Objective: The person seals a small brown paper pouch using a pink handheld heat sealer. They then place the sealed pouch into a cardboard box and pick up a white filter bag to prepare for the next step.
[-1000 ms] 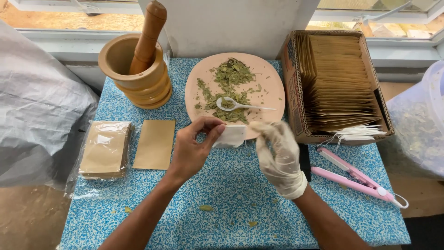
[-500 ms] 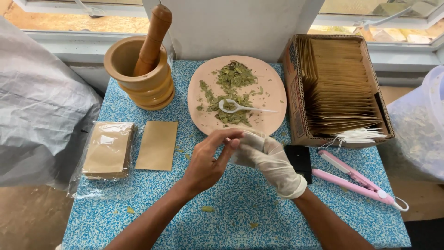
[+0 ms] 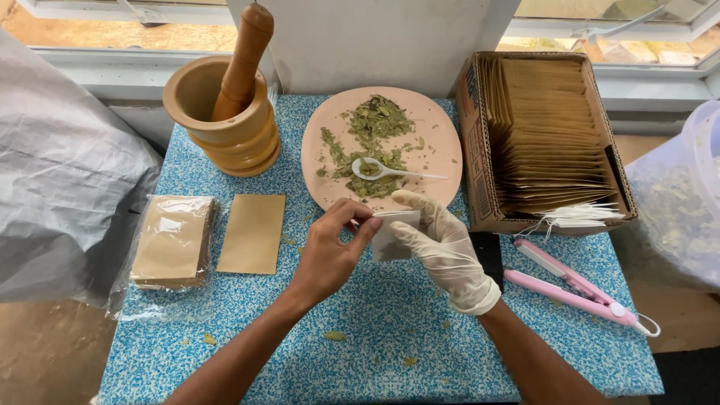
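Pinching a small white sachet (image 3: 395,234) between both hands at mid-table: my bare left hand (image 3: 328,253) grips its top edge, my gloved right hand (image 3: 441,247) cups it from behind. Nothing looks filled yet, I'd say; leaves (image 3: 369,146) and spoon (image 3: 386,171) sit on the plate (image 3: 442,146) just beyond, envelopes (image 3: 551,135) boxed far right.

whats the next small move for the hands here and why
Probably spread the small white bag open at its top: both the left hand and gloved right hand pinch it, while the spoon lies in the dried leaves on the plate.
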